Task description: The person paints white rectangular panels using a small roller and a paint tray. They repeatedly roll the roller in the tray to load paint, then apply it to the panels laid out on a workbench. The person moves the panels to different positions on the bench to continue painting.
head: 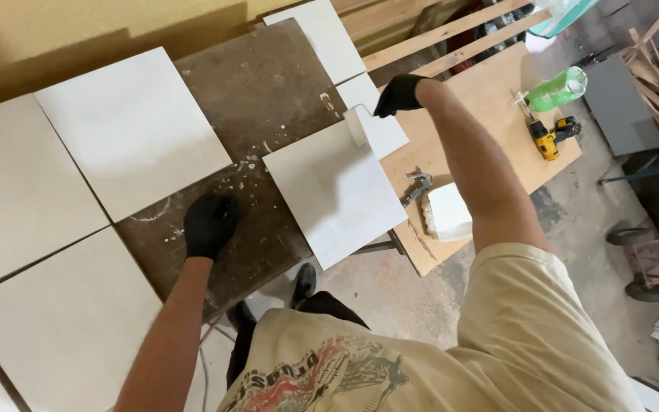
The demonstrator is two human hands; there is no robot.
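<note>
Two gloved hands; left hand (210, 223) flat on brown table (268, 84), holding nothing; right hand (398, 94) gripping paint roller (358, 124) over white panel (333, 191)

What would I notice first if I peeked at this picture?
Probably the two black-gloved hands: the right hand grips a small paint roller at the top edge of a white panel in the middle, while the left hand presses flat on the dark, paint-speckled table. More big white panels lie to the left, and a yellow drill sits on the wooden board at right.
</note>
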